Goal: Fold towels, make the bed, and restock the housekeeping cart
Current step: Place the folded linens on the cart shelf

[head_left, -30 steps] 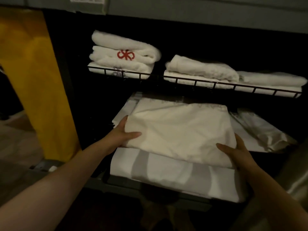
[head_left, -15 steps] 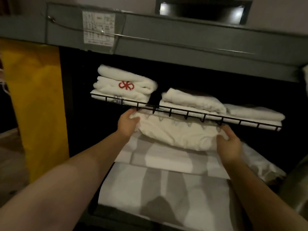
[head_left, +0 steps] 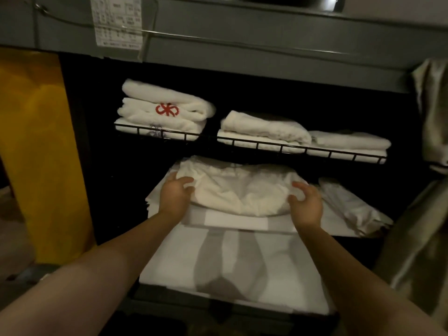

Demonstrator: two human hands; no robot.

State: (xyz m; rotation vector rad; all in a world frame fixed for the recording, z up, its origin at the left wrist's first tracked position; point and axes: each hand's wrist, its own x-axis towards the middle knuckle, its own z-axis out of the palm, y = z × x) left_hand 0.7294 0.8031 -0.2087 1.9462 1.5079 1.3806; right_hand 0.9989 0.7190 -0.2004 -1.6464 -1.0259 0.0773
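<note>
fingers point(head_left: 185, 179) of the left hand point(head_left: 175, 197) curl over the left end of the folded white linen point(head_left: 237, 190). right hand point(head_left: 306, 207) does the same at the right end, fingers point(head_left: 300, 185) bent over the top, pinching cloth. housekeeping cart point(head_left: 242, 57) fills the view, grey frame, dark inside, with a yellow bag point(head_left: 36, 154) hanging at its left side. the lower shelf carries a big stack of grey-striped sheets point(head_left: 232, 263). the linen sits on top of that stack toward the back, just under the wire shelf point(head_left: 291, 150). the wire shelf holds the red-logo towel stack point(head_left: 167, 110) on the left and flat towels point(head_left: 266, 127) to the right. handling guess: the linen is soft, light and floppy (middle bunches between the hands), not slippery, nothing fragile. best held at both ends with palms under so the fold keeps its shape; a one-end hold would likely let it fall open. the wire rail close above could snag the top layer.
</note>
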